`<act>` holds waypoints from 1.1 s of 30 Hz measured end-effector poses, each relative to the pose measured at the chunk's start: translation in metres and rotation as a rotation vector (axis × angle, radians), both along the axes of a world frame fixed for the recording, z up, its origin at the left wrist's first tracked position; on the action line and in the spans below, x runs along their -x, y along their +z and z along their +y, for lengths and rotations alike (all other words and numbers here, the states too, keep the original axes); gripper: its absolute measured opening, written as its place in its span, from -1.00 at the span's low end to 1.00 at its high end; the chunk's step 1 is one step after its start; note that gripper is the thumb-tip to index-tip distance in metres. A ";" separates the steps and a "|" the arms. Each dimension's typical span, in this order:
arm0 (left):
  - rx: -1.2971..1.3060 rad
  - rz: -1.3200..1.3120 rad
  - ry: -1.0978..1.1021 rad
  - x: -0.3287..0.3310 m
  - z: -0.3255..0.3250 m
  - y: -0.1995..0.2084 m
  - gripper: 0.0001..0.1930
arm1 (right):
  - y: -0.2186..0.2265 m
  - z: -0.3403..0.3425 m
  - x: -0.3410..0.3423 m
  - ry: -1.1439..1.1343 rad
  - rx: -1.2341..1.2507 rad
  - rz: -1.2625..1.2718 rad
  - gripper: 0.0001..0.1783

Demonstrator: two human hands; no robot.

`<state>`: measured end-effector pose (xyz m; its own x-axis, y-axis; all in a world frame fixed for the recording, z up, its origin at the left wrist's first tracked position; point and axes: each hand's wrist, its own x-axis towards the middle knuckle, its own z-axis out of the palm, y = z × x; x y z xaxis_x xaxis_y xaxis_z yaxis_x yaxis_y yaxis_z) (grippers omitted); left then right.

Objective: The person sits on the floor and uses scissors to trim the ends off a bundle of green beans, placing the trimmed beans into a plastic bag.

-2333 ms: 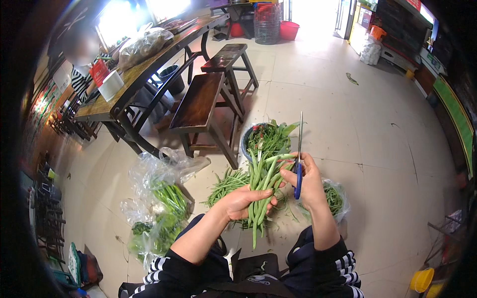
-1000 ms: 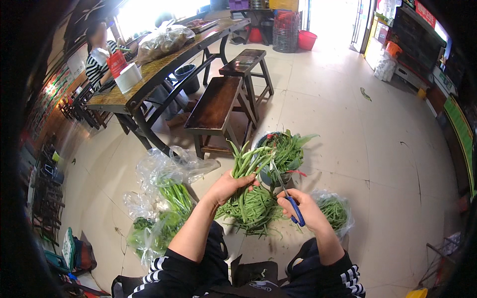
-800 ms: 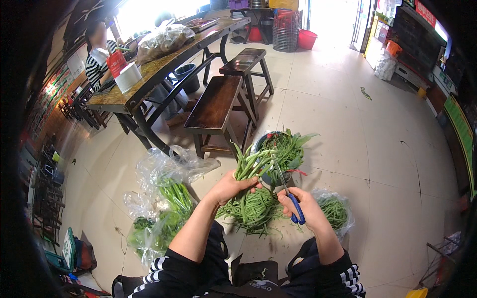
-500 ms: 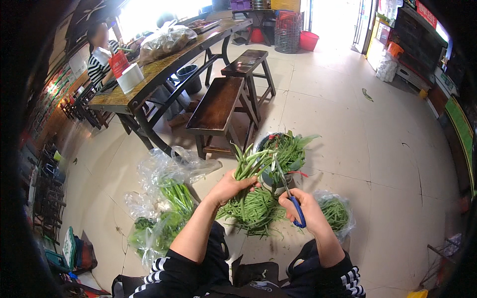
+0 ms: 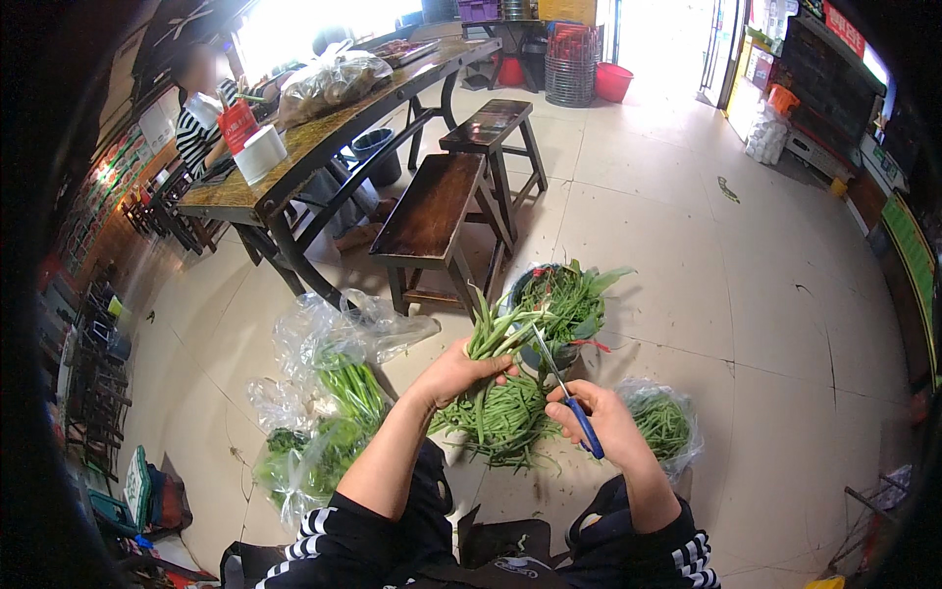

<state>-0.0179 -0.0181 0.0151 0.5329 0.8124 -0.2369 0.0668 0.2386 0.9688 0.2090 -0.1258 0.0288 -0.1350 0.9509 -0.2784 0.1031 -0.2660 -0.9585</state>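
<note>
**Trimming a bunch of greens**

The left hand [image 5: 459,371] is gripping a bunch of green stems [image 5: 496,334], tips angled up to meet the blades. The right hand [image 5: 601,422] is closing around blue-handled scissors [image 5: 567,393], their blades pointing at the stems above a dark basin [image 5: 559,304] of greens on the floor, likely for catching trimmings.

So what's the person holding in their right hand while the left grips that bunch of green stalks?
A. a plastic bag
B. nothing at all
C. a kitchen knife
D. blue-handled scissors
D: the right hand grips blue-handled scissors, their blades pointing up toward the bunch of green stalks held in the left hand.
</note>
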 end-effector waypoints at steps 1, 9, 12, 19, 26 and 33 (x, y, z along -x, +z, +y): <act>0.018 -0.026 0.002 0.001 0.001 -0.003 -0.76 | -0.002 0.000 0.000 0.001 -0.004 0.010 -0.58; 0.385 -0.292 -0.036 -0.001 -0.006 -0.005 -0.70 | 0.000 -0.002 0.001 -0.029 -0.029 -0.009 -0.60; 0.529 -0.421 -0.029 0.001 -0.005 -0.015 -0.68 | 0.003 -0.003 0.004 -0.040 -0.051 -0.023 -0.63; 0.409 -0.316 0.077 -0.008 -0.005 -0.012 -0.68 | 0.003 -0.002 0.005 -0.110 -0.040 0.039 -0.66; 0.088 -0.166 0.025 -0.010 -0.006 -0.009 -0.68 | -0.003 -0.002 0.002 -0.030 0.046 0.420 -0.59; -0.047 -0.072 -0.033 -0.008 -0.004 -0.008 -0.71 | 0.009 -0.003 0.000 -0.026 0.032 0.298 -0.62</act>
